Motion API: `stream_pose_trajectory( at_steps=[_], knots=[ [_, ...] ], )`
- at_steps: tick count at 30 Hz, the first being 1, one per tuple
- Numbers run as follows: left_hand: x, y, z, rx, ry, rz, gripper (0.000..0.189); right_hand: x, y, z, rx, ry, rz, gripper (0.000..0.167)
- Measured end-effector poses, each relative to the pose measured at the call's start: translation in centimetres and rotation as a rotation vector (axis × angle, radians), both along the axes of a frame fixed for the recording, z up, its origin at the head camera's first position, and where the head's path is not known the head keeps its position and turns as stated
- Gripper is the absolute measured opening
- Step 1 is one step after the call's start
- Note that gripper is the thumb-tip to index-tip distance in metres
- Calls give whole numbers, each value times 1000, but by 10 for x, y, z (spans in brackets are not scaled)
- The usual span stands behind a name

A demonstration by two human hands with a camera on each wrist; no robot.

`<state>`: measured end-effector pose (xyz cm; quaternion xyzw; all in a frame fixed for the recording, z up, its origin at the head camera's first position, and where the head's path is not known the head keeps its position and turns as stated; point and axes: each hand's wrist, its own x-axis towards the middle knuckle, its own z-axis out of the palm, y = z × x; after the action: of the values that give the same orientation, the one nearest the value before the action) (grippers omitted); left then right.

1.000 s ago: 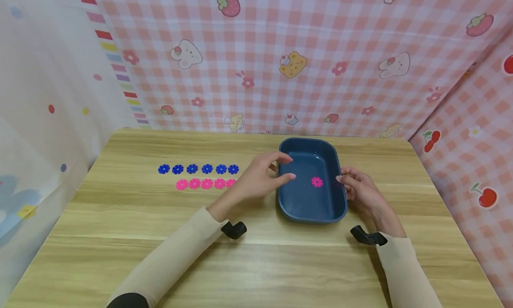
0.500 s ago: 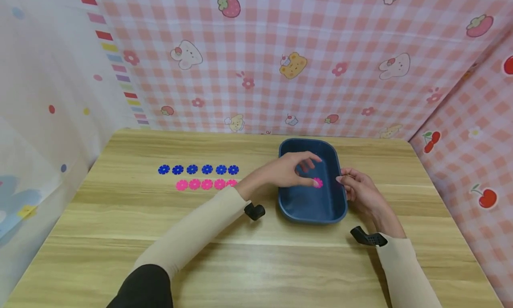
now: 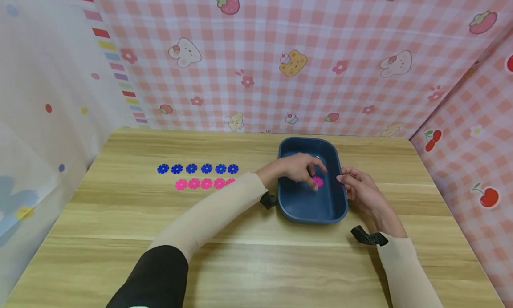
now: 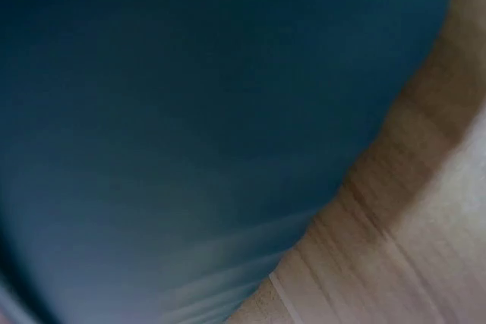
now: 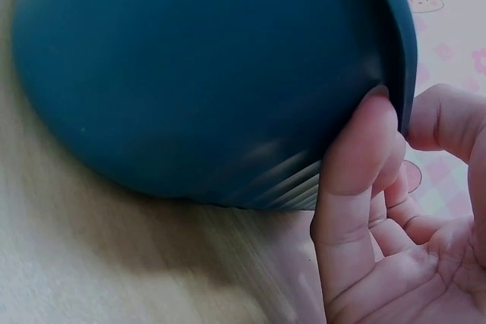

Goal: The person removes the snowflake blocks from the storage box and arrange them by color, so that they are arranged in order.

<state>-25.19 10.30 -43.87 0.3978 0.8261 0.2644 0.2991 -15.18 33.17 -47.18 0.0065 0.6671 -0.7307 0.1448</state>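
Observation:
A deep dark-blue tray [image 3: 296, 205] stands on the table, with one pink notched, flower-shaped disc [image 3: 318, 181] on its floor. My left hand [image 3: 298, 166] reaches over the tray's left rim, thumb and forefinger spread on either side of this disc. In the left wrist view, the tray's outer wall [image 4: 190, 127] fills most of the picture and the hand is out of sight. My right hand [image 3: 360, 190] holds the tray's right rim between thumb and fingers. The right wrist view shows that hand [image 5: 387, 225] gripping the rim closely.
To the left of the tray, a row of several blue discs [image 3: 191, 168] lies above a row of several pink discs [image 3: 194, 184]. My left sleeve covers the pink row's right end. A pink checked cloth [image 3: 256, 45] hangs behind the wooden table [image 3: 280, 268].
My left hand has moved right, from the tray's left rim to over the pink disc inside it. The right hand has kept its hold on the rim.

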Motion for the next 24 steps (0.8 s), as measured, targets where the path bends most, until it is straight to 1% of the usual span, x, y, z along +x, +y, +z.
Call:
stream_pose_trajectory(
  at_steps=[2,3,5,7,13,18,24],
  knots=[
    [-2,2,-1,-8,-46,22,55,0,0,0,-2,1,-1,15],
    [-2,3,-2,-14,-58,31,53,0,0,0,-4,1,0,15],
    [-2,5,-2,-27,-53,40,50,0,0,0,-8,1,2,14],
    [-1,6,-3,-42,-29,41,46,0,0,0,-11,2,1,14],
    [1,9,-5,-84,82,19,34,0,-1,0,-22,2,-11,12],
    [1,10,-6,-91,112,4,26,0,-1,-1,-45,-2,-21,10],
    [2,9,-6,-56,115,-4,22,0,0,0,-26,-4,-24,12]
  ],
)
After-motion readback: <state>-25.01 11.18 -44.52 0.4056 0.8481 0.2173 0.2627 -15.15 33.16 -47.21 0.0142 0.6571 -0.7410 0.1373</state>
